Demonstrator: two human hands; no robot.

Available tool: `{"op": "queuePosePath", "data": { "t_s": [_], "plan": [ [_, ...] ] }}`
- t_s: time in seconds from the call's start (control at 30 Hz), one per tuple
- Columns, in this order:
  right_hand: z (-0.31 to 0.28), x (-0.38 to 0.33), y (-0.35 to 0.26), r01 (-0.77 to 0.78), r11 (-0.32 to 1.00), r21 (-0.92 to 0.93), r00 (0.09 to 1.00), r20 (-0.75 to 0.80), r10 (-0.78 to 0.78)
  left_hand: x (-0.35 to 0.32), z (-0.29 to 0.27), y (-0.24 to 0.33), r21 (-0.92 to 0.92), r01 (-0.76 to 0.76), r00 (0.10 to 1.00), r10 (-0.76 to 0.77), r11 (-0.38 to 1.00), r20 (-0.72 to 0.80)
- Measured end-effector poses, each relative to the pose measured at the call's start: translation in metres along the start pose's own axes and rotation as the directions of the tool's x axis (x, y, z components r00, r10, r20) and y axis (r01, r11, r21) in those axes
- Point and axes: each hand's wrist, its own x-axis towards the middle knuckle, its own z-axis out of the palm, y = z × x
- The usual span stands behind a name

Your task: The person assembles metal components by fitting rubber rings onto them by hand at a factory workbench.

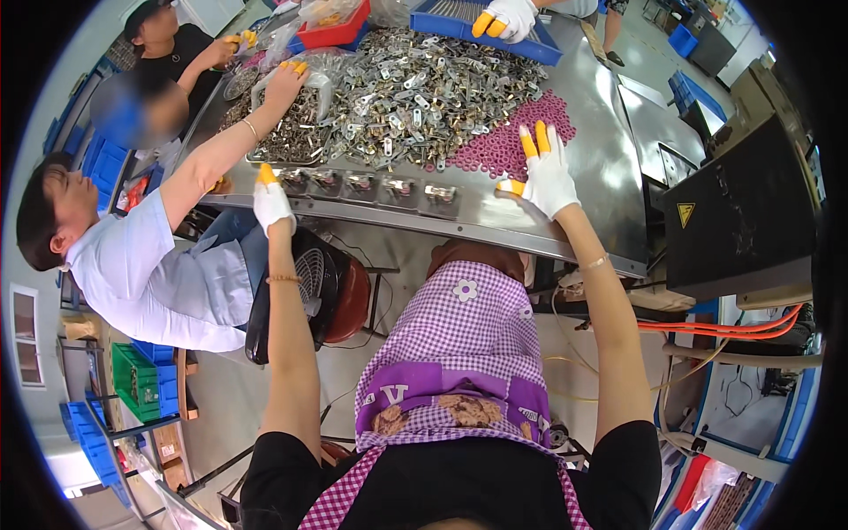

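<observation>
My right hand (552, 175), in a white glove with yellow fingertips, reaches over the right edge of a spread of small pink rings (499, 146). Its fingers and thumb are apart, with nothing visible in them. My left hand (273, 201), gloved the same way, is at the table's front edge by the left end of a row of small clear blocks (399, 191) bearing metal parts. Its fingers are close together, pointing away from me; what they hold, if anything, is hidden. Behind the blocks lies a large heap of small metal plates (415, 88).
The metal table (609, 177) also bears a tray of small metal pieces (291, 141), a blue tray (442, 22) and a red bin (334, 26). A co-worker (168, 238) reaches in from the left; other gloved hands work farther back. A dark machine box (742, 212) stands right.
</observation>
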Motion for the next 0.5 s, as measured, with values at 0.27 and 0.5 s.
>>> {"op": "queuePosePath", "data": {
  "t_s": [0.27, 0.5],
  "plan": [
    [0.018, 0.023, -0.004, -0.059, 0.981, 0.186, 0.991, -0.107, 0.08, -0.065, 0.016, 0.05, 0.037, 0.057, 0.997, -0.059, 0.998, 0.047],
    [0.027, -0.007, 0.04, -0.204, 0.208, 0.957, 0.852, 0.069, 0.519, -0.098, 0.012, 0.063, -0.066, -0.033, 0.992, 0.041, 0.997, 0.119]
  ]
}}
